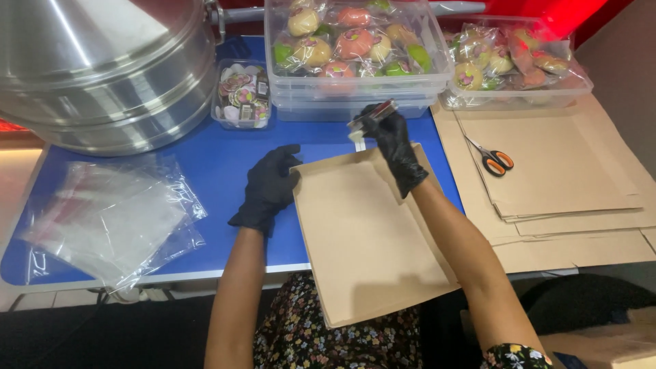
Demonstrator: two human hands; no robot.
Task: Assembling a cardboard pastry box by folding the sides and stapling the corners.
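Observation:
Both my hands wear black gloves. My left hand (270,188) grips the upper left edge of a brown paper bag (362,239) that lies flat, hanging over the near edge of the blue table (225,157). My right hand (393,140) is raised above the bag's top edge and pinches a small shiny stapler-like tool (372,115) against a white slip at the bag's mouth.
A large metal steamer (102,68) stands at the back left. Clear plastic bags (113,219) lie at the left. A small tub of stickers (242,92), two clear tubs of wrapped colourful buns (355,41) (512,65), stacked brown bags (567,178) and orange-handled scissors (492,160) are around.

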